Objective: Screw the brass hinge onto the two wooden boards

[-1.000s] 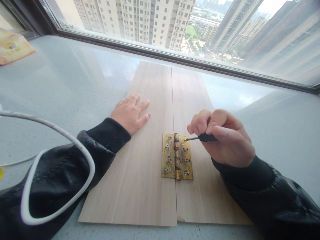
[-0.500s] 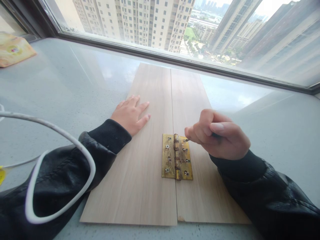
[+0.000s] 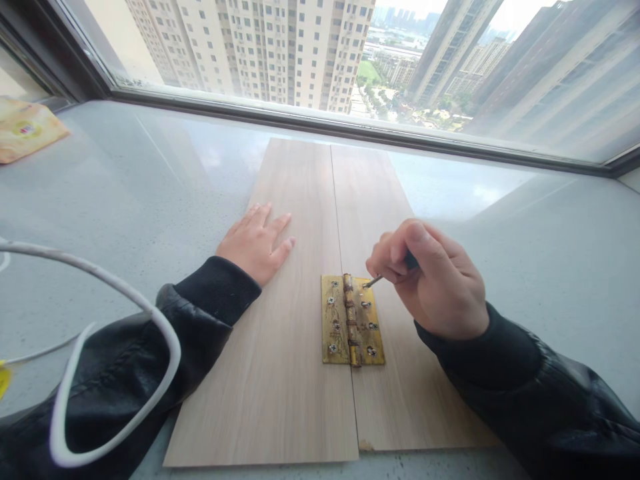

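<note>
here the right hand (image 3: 434,280) is pinching a small screwdriver (image 3: 381,277) between thumb and curled fingers, closed tight around the dark handle, most of which is hiding inside the fist. the thin metal shaft is angling down and its tip is meeting the top screw on the right leaf of the brass hinge (image 3: 352,321), which is lying flat across the seam between the two wooden boards (image 3: 280,373). the left hand (image 3: 254,243) is resting palm down, fingers spread and gripping nothing, on the left board, up and to the left of the hinge. the hinge is looking stiff, thin and tarnished, with small screw heads showing in both leaves; it is probably light, and its worn screws may be letting a tip slip out easily. the screwdriver is looking slim and light, so it is likely best held as it is being held, near the handle's front with the fingertips steering. the boards are looking rigid and smooth, likely apt to slide on the glossy grey sill (image 3: 150,180) unless pressed flat. a white cable (image 3: 107,283) is looping well to the left of the hinge, over the left sleeve, and a yellow packet (image 3: 25,130) is lying far up and left of it, by the window frame (image 3: 350,127).
</note>
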Demonstrator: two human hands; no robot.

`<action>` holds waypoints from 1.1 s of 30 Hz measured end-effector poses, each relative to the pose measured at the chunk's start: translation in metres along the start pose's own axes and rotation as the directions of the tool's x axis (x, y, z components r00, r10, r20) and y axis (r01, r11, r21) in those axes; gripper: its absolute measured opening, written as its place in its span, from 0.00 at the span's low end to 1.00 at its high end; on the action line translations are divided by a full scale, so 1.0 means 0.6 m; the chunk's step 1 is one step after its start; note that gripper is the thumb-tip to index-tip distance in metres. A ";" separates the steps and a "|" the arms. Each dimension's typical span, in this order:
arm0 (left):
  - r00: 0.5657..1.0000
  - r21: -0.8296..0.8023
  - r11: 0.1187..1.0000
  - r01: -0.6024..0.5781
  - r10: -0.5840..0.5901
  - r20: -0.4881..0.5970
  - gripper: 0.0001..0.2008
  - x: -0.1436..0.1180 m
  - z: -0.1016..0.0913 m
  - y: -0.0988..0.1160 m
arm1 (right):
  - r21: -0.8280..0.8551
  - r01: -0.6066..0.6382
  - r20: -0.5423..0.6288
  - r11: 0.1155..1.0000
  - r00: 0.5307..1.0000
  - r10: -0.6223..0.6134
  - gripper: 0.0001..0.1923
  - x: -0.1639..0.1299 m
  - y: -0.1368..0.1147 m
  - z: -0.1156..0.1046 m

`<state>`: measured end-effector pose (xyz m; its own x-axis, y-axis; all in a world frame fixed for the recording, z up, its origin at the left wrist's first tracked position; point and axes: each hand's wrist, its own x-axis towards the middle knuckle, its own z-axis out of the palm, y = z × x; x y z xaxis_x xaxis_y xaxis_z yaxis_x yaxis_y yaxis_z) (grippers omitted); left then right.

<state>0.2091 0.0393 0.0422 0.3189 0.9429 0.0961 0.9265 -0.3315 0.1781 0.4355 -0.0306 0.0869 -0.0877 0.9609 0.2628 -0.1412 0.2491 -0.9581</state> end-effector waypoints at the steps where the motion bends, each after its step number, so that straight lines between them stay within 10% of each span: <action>1: 1.000 -0.002 1.000 -0.002 0.002 -0.002 0.28 0.000 0.000 0.000 | 0.052 -0.008 0.031 0.999 1.000 0.006 0.21 0.002 0.001 0.002; 9: 0.999 0.003 0.999 -0.033 0.033 -0.037 0.28 0.001 0.009 -0.005 | 0.155 -0.157 0.315 0.975 0.944 0.102 0.16 0.027 0.002 -0.002; 20: 0.999 -0.009 0.999 -0.034 0.034 -0.016 0.28 0.001 0.005 -0.004 | 0.083 0.229 -0.015 0.970 0.973 -0.228 0.11 -0.012 0.047 -0.037; 33: 1.000 -0.002 1.000 -0.022 0.022 -0.016 0.28 0.004 0.009 -0.009 | 0.148 0.128 0.199 0.981 0.968 -0.156 0.24 -0.009 0.043 -0.016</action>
<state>0.2059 0.0433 0.0358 0.3359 0.9348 0.1156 0.9188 -0.3522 0.1783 0.4419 -0.0280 0.0596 -0.2585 0.8667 0.4266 -0.2960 0.3493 -0.8890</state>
